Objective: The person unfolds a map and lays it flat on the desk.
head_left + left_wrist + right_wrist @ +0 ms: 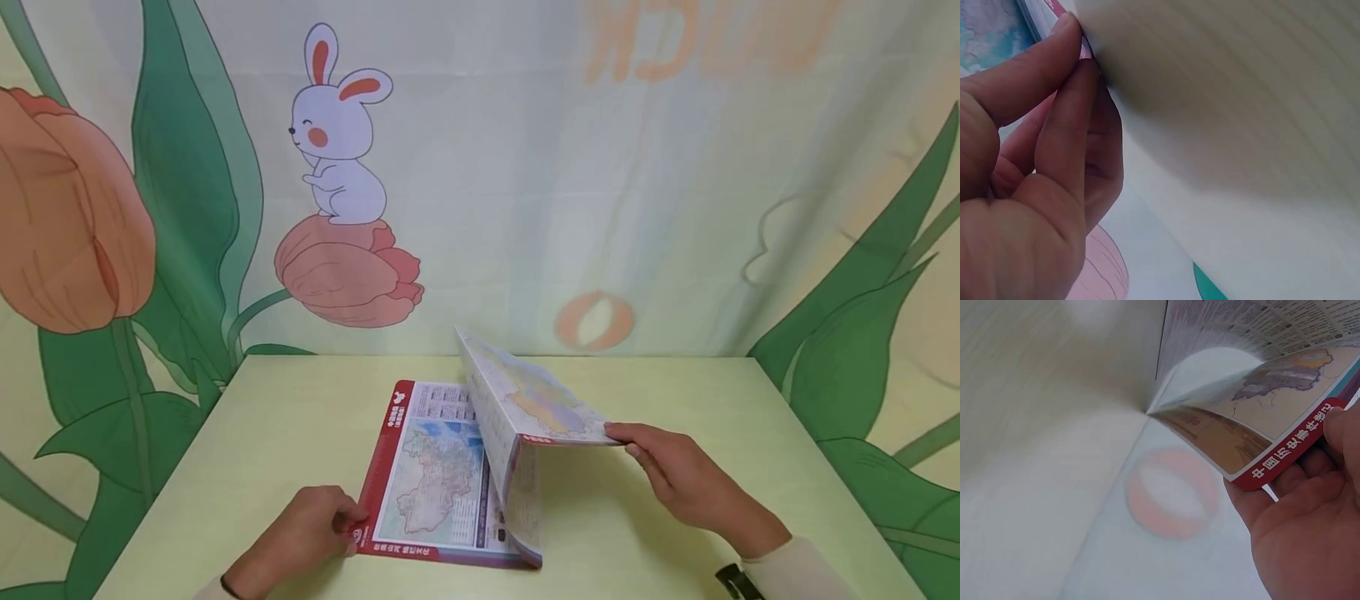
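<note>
A folded map with a red border and printed Chinese text lies partly opened on the table. Its left panel is flat, while the right-hand panels stand raised and bent along their creases. At the lower left corner my left hand pinches the red edge; thumb and fingertips meet there in the left wrist view. My right hand grips the outer edge of the raised panel between thumb and fingers. Seen from the right wrist, that panel has a red title strip and a coloured map print.
The pale yellow table carries the map near its front middle. Behind its far edge hangs a curtain printed with tulips, leaves and a white rabbit. A dark band shows at the right cuff.
</note>
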Tool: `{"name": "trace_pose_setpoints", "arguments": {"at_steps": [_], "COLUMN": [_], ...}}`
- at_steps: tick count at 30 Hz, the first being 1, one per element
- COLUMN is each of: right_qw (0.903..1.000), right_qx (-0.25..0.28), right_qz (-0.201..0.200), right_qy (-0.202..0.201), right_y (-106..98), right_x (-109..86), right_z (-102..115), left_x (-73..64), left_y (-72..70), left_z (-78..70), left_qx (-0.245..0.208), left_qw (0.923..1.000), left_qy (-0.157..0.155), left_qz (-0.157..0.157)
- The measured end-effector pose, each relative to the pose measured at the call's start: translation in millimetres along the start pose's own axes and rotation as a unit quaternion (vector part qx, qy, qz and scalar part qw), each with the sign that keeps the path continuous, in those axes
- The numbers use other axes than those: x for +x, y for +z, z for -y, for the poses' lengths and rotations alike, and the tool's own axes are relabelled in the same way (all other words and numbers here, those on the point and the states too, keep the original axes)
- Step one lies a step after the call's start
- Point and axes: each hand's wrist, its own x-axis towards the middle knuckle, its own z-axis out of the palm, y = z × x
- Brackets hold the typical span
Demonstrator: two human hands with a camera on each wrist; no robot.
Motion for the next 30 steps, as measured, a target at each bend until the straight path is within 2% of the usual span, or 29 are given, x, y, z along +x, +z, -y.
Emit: {"name": "trace_pose_setpoints", "arguments": {"at_steps": [5, 12, 17, 25, 30], "right_qw": [0.9998, 0.9988, 0.9962, 0.9866, 0.9794], "right_qx": [0.001, -0.008, -0.048, -0.111, -0.151], "right_qz": [-0.021, -0.047, -0.061, -0.089, -0.107], "right_qy": [-0.005, 0.012, 0.041, 0.079, 0.081], "right_y": [-14.0, -29.7, -39.8, -48.1, -50.9], "right_x": [-13.6, -35.4, -48.7, -73.4, -88.7], "right_z": [-6.2, -14.4, -19.0, -33.5, -43.0], "left_x": [-2.1, -4.4, -6.6, -11.5, -12.8], "left_y": [-7.3, -15.2, -19.6, -28.9, -32.6], "left_z": [14.1, 35.4, 49.2, 64.8, 72.8], "left_qx": [-0.001, -0.009, -0.016, -0.02, -0.018], "left_qw": [0.9999, 0.9992, 0.9985, 0.9971, 0.9969], "left_qy": [-0.012, -0.032, -0.048, -0.066, -0.068], "left_qz": [-0.01, -0.02, -0.023, -0.031, -0.033]}}
